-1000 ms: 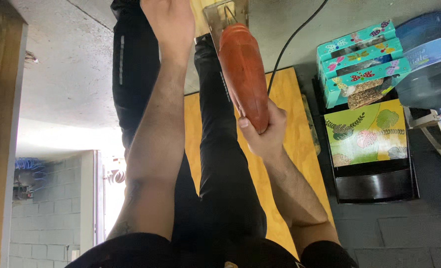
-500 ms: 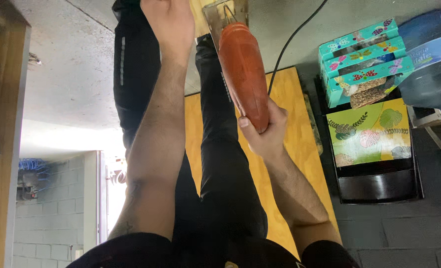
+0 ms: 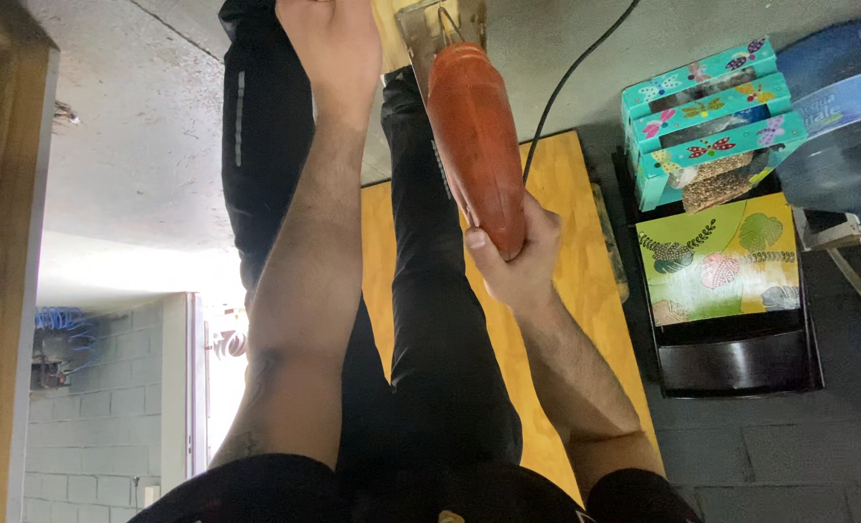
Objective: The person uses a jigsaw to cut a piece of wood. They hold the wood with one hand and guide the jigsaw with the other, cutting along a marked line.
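My right hand [image 3: 516, 260] grips the rear end of a long orange-red power tool [image 3: 474, 136]. The tool points away from me, and its metal base plate [image 3: 428, 31] rests near a pale piece of wood [image 3: 391, 24] at the top edge. My left arm stretches forward beside it. My left hand [image 3: 331, 44] lies at that piece of wood, with its fingers cut off by the frame. Both arms reach over my legs in black trousers [image 3: 440, 320].
A yellow plywood board [image 3: 571, 203] lies under my legs on the concrete floor. A black cable [image 3: 571, 77] runs off from the tool. To the right are stacked turquoise boxes [image 3: 706, 97], a leaf-patterned box [image 3: 721, 257] on a black tray [image 3: 740, 363], and a blue water jug [image 3: 837, 126].
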